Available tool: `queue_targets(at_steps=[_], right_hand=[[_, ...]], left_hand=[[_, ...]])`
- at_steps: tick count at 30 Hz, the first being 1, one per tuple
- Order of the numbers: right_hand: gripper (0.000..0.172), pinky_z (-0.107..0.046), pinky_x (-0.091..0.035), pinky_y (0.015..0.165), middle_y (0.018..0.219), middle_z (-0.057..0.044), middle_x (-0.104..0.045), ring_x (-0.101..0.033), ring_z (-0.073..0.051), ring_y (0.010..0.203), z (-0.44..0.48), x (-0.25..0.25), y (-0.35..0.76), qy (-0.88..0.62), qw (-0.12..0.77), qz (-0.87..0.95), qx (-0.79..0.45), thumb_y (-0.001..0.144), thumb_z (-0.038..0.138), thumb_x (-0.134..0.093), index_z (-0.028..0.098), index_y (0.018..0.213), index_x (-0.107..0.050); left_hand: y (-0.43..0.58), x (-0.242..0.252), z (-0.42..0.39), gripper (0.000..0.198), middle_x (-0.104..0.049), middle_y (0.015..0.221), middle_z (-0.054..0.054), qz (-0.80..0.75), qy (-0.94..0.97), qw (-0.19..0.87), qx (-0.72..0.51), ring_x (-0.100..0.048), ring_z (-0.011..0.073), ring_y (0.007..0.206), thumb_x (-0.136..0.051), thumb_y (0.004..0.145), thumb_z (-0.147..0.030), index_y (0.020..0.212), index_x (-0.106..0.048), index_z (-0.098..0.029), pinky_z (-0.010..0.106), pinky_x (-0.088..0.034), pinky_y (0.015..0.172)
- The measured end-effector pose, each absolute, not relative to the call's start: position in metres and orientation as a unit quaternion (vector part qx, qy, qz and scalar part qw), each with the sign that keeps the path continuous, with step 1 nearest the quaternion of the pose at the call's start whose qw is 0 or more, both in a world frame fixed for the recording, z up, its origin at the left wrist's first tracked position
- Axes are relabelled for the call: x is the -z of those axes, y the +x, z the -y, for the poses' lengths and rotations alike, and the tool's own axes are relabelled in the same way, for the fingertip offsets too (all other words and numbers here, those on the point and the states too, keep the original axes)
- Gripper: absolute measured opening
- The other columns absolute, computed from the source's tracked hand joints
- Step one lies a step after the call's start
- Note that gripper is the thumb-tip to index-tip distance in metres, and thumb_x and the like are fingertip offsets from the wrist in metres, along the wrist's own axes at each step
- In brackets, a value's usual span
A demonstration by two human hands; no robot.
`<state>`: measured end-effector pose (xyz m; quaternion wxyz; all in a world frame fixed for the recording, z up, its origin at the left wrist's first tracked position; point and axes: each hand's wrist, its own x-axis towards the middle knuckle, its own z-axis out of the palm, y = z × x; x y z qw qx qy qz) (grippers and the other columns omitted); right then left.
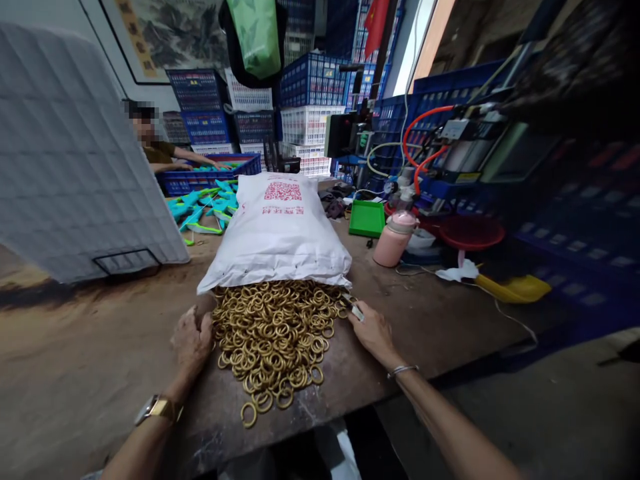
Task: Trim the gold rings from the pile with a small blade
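Observation:
A white sack (285, 233) with red print lies on the table, and a heap of brass-coloured rings (273, 333) spreads from its near end towards the table's front edge. At the heap's left side rests my left hand (193, 339), its fingers curled near the rings; whether it holds any is hidden. My right hand (371, 328), on the right of the heap, is closed round a small tool (356, 311) with a pale handle and a dark end, which points at the sack's front right corner.
A pink bottle (395, 238), a green tray (367, 219) and a yellow scoop (517, 289) are at the right, by a machine with orange hoses. A white padded panel (85, 153) stands left. Behind it, a person reaches into a blue crate (185, 182) near turquoise hangers (200, 207).

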<state>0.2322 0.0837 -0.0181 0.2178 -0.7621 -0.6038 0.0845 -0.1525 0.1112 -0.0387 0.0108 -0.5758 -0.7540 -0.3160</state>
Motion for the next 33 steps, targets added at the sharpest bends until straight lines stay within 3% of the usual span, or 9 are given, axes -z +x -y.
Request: queue_targets(at_steps=[7, 13, 17, 20, 23, 28, 33], right_hand=[[0.019, -0.024, -0.028, 0.054, 0.084, -0.004, -0.064, -0.058, -0.017, 0.071, -0.090, 0.012, 0.220, -0.770, 0.157, 0.614, -0.076, 0.078, 0.028, -0.044, 0.023, 0.092, -0.056], [0.018, -0.025, -0.030, 0.055, 0.086, -0.007, -0.061, -0.057, -0.019, 0.071, -0.087, 0.011, 0.222, -0.764, 0.159, 0.620, -0.080, 0.077, 0.023, -0.042, 0.019, 0.089, -0.055], [0.015, -0.023, -0.033, 0.055, 0.071, -0.003, -0.058, -0.054, -0.015, 0.063, -0.072, 0.011, 0.218, -0.742, 0.200, 0.629, -0.117, 0.079, 0.024, -0.040, 0.018, 0.087, -0.051], [0.015, -0.021, -0.037, 0.059, 0.069, -0.001, -0.056, -0.052, -0.013, 0.062, -0.049, 0.011, 0.198, -0.680, 0.287, 0.647, -0.193, 0.079, 0.030, -0.041, 0.018, 0.082, -0.050], [0.019, -0.021, -0.039, 0.059, 0.069, -0.001, -0.056, -0.051, -0.012, 0.062, -0.020, 0.008, 0.169, -0.601, 0.371, 0.636, -0.311, 0.077, 0.034, -0.043, 0.018, 0.079, -0.052], [0.019, -0.020, -0.038, 0.058, 0.067, 0.002, -0.054, -0.049, -0.011, 0.060, 0.018, -0.002, 0.132, -0.543, 0.406, 0.559, -0.477, 0.074, 0.034, -0.048, 0.017, 0.080, -0.056], [0.020, -0.020, -0.039, 0.059, 0.067, 0.001, -0.056, -0.050, -0.012, 0.063, 0.036, -0.004, 0.120, -0.530, 0.402, 0.491, -0.563, 0.070, 0.035, -0.052, 0.016, 0.073, -0.058]], left_hand=[[-0.137, 0.040, -0.115, 0.034, -0.061, 0.102, 0.013, 0.724, -0.631, -0.015, 0.277, -0.050, 0.0280, 0.102, -0.037, 0.081, -0.038, 0.096, -0.059, -0.016, 0.046, -0.035, 0.090], [-0.143, 0.039, -0.114, 0.036, -0.058, 0.101, 0.013, 0.705, -0.601, 0.012, 0.377, -0.051, 0.0240, 0.100, -0.032, 0.082, -0.034, 0.101, -0.054, -0.014, 0.040, -0.039, 0.089], [-0.122, 0.021, -0.075, 0.035, -0.054, 0.106, 0.012, 0.692, -0.565, 0.039, 0.447, -0.048, 0.0236, 0.105, -0.037, 0.082, -0.035, 0.107, -0.050, -0.014, 0.040, -0.036, 0.093], [-0.081, 0.003, -0.019, 0.027, -0.056, 0.101, 0.008, 0.618, -0.574, -0.086, 0.530, -0.053, 0.0200, 0.095, -0.044, 0.082, -0.028, 0.107, -0.050, -0.017, 0.035, -0.043, 0.085], [-0.036, -0.004, 0.037, 0.029, -0.058, 0.096, 0.007, 0.530, -0.665, -0.203, 0.485, -0.056, 0.0172, 0.085, -0.048, 0.081, -0.020, 0.109, -0.050, -0.019, 0.029, -0.047, 0.075], [-0.005, 0.005, 0.078, 0.037, -0.058, 0.098, 0.009, 0.484, -0.700, -0.261, 0.455, -0.057, 0.0168, 0.084, -0.046, 0.081, -0.012, 0.117, -0.044, -0.020, 0.029, -0.049, 0.073], [-0.012, 0.009, 0.079, 0.035, -0.061, 0.095, 0.007, 0.453, -0.722, -0.265, 0.451, -0.058, 0.0163, 0.086, -0.046, 0.080, -0.009, 0.113, -0.046, -0.020, 0.029, -0.047, 0.077]])
